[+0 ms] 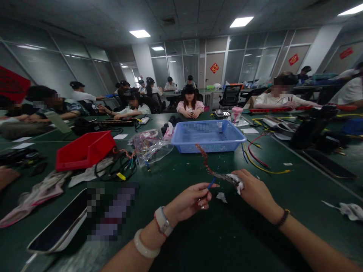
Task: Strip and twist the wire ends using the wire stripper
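Pliers [226, 177], one pair, in right hand [255, 193]

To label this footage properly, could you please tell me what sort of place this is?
Probably a light assembly workshop or training room: people sit along long tables, with pliers, loose wires, a red parts bin and a blue mesh basket in view.

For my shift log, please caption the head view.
Left hand pinching a blue wire, right hand gripping metal pliers, in front of a blue basket.
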`<state>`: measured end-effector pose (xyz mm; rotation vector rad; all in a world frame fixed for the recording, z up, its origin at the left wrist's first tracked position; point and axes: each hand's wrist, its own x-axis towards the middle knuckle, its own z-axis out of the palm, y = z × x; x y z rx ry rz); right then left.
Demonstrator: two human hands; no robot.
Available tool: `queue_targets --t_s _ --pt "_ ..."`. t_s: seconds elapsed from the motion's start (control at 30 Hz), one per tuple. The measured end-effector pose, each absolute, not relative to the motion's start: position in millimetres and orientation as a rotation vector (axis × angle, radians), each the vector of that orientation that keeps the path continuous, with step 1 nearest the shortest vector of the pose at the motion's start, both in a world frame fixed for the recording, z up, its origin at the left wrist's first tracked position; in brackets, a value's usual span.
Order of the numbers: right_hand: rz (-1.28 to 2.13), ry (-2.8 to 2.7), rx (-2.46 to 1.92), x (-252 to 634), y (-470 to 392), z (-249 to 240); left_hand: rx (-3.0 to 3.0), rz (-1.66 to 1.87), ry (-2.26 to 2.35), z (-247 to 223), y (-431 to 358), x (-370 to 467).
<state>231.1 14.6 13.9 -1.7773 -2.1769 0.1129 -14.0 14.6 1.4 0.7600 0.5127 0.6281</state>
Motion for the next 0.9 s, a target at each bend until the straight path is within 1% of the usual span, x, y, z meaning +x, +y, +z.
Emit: queue_targets --t_s 0.5,0.7,0.9 --pt "-0.078 -2.286 -1.853 226 17 10 0.839 0.652 0.633 -6 11 -6" --pt "0.028 -2.299 -1.889 226 14 18 0.864 0.628 0.588 -8 12 -8" --pt "0.157 -2.303 -1.816 233 12 20 0.924 0.611 0.608 -6 10 -6"
